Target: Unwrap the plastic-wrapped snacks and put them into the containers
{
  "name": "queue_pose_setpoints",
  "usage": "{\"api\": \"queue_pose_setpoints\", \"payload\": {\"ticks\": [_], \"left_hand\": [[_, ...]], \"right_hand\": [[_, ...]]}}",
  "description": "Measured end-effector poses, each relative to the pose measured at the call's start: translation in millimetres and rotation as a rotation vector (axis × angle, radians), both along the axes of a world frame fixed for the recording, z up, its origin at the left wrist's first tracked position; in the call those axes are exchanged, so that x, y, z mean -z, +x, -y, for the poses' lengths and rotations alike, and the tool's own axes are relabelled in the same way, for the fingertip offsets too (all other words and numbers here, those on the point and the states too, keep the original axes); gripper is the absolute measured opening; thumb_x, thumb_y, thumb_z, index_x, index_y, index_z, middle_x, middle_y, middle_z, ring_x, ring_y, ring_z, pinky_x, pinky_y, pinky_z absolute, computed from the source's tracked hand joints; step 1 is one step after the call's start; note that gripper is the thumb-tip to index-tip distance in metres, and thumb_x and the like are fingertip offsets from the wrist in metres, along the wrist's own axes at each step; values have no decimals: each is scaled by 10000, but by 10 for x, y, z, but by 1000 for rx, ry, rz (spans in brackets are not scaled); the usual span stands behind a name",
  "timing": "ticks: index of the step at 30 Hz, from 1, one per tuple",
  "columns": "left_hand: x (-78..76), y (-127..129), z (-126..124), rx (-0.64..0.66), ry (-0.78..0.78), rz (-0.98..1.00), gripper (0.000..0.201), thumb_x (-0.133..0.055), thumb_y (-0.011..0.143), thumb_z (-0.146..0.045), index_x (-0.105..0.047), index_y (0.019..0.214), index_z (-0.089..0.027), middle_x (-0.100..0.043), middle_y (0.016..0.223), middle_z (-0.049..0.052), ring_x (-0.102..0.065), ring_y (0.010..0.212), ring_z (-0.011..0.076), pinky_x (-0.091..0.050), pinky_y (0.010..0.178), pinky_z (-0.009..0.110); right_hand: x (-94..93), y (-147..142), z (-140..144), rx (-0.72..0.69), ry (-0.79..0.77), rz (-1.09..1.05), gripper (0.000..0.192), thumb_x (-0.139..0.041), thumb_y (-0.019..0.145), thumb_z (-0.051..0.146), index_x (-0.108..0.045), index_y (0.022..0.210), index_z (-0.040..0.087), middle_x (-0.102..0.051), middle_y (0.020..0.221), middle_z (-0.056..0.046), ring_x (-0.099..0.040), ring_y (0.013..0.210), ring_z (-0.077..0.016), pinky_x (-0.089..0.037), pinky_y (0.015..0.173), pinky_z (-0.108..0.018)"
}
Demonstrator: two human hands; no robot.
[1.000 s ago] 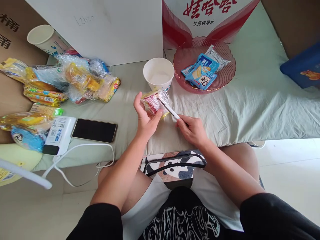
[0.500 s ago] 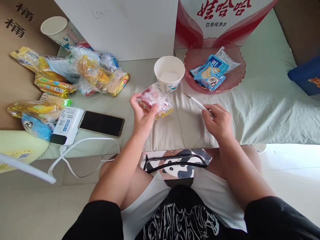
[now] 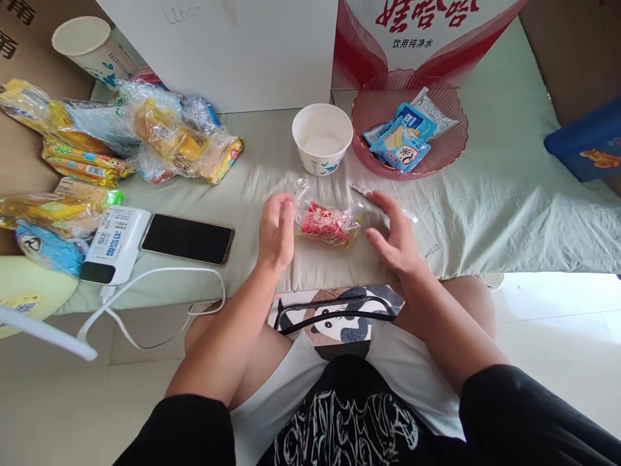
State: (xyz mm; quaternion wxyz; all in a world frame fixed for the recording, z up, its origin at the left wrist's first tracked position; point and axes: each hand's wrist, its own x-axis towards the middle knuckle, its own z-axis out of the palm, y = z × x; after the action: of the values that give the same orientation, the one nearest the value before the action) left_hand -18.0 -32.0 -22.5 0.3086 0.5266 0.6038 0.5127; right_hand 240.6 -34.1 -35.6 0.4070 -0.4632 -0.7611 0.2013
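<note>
**Pale green cloth (image 3: pixel 504 220) lay beneath a red snack packet (image 3: pixel 324 222) and two hands**

On the far left, a paper cup (image 3: pixel 90 52) stood behind a heap of plastic-wrapped snacks (image 3: pixel 165 139). Nearer, a white device (image 3: pixel 116 243) with a dark panel sat just left of a dark-screened phone (image 3: pixel 187 238), a white cable (image 3: pixel 160 270) looping from its near end.

Next came the left hand (image 3: pixel 277 233), thumb and fingers drawn together beside the packet's clear film; whether they pinched it could not be told. The packet rested on the cloth between the hands, on the near side of a white paper bowl (image 3: pixel 320 152). To its right, the right hand (image 3: pixel 398 236) had its thumb spread apart from its fingers, which lay over a slim white-handled tool (image 3: pixel 359 189).

Farther back, a pink ribbed bowl (image 3: pixel 453 149) held blue sachets (image 3: pixel 405 139). At the far right stood a blue case (image 3: pixel 585 145).
</note>
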Motion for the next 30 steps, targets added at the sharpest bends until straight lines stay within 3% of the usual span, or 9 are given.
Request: {"api": "queue_pose_setpoints", "payload": {"ticks": [3,6,9,11,14,17,21,25,30], "left_hand": [[-14,-34,-39,53,129,-52,714,-669,816,-811,-619,1258,-251,-685,1214,92,-659,1139,272,-541,1016,437],[-2,-80,-83,44,126,-89,458,-714,891,-570,-600,1200,-252,-685,1115,60,-684,1034,228,-571,931,382],[67,-173,-139,-16,49,-58,249,-628,939,-388,-576,1146,-259,-657,1001,34,-666,848,182,-567,772,333],[115,-251,-174,-41,-2,-16,247,-595,919,-315,-559,1161,-275,-638,987,28,-640,764,164,-551,701,317],[117,-334,-198,-65,-28,-28,370,-613,835,-231,-571,1195,-302,-632,1073,39,-639,780,168,-560,713,330],[23,-333,-179,2,51,-168,472,-662,755,-195,-627,1213,-300,-622,1244,66,-657,1031,230,-578,909,392],[-102,-248,-143,136,141,-383,351,-728,727,-233,-711,1077,-265,-635,1261,74,-609,1212,277,-514,1088,439],[-146,-197,-148,114,46,-413,29,-675,812,-261,-678,814,-232,-685,982,47,-658,984,233,-534,968,394],[-183,-203,-188,19,-80,-295,92,-613,872,-272,-619,796,-221,-643,767,1,-604,748,167,-500,743,303]], "right_hand": [[-30,-97,16,-24,-5,18,501,-614,941,373,-562,1418,230,-734,1278,-130,-688,1208,-303,-537,1053,-509],[-104,-156,5,64,-25,10,251,-537,940,243,-694,1135,247,-737,963,-63,-705,940,-235,-563,924,-437],[-159,-110,-37,230,-11,-66,164,-517,877,170,-662,852,244,-676,871,-47,-658,854,-208,-544,844,-392],[-172,-39,-66,383,13,-119,164,-496,836,137,-624,836,240,-657,890,-54,-648,886,-212,-528,824,-377],[-186,58,-63,538,89,-202,212,-456,865,151,-619,972,234,-654,1013,-93,-647,993,-237,-515,824,-382],[-218,75,11,385,196,-172,236,-428,970,281,-607,1118,235,-655,1091,-116,-647,1046,-265,-510,896,-432],[-213,-24,109,27,170,219,345,-572,961,446,-651,1235,253,-707,1168,-112,-634,1141,-308,-449,1013,-485],[-126,-78,125,77,95,384,234,-580,983,297,-730,1162,291,-740,1074,-74,-622,1122,-281,-403,1008,-463],[-174,7,213,90,170,333,162,-599,961,236,-745,964,303,-756,993,-43,-659,1090,-262,-401,997,-470]]}}
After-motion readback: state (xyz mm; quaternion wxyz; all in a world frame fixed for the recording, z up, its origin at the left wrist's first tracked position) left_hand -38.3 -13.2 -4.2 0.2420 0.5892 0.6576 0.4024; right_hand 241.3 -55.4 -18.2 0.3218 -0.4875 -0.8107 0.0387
